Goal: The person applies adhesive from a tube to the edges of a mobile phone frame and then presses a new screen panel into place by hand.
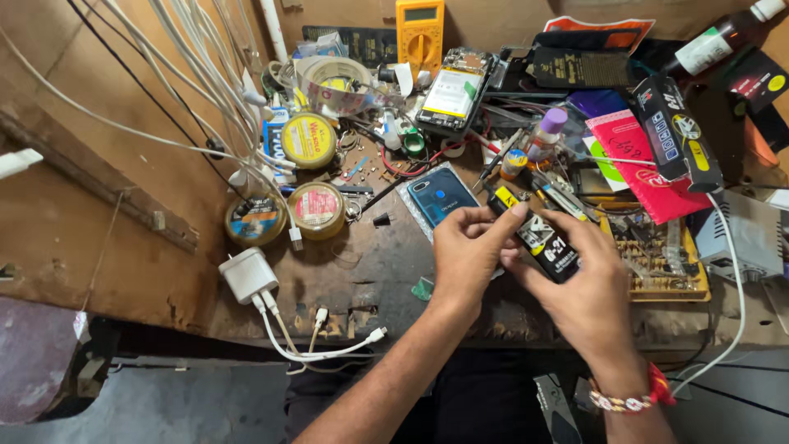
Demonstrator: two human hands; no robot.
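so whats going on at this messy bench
A person holds a small black tube with a yellow tip in both hands: the left hand pinches the tip end and the right hand grips the body. Just behind it, a blue phone lies on the wooden bench, among round tins, a white charger and a yellow multimeter.

Bare forearms, no sleeves; red thread and beaded bracelet [631, 397] on right wrist

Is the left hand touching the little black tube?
Touching. The head view shows the left hand pinching the yellow tip of the black tube, with the right hand cradling its body.
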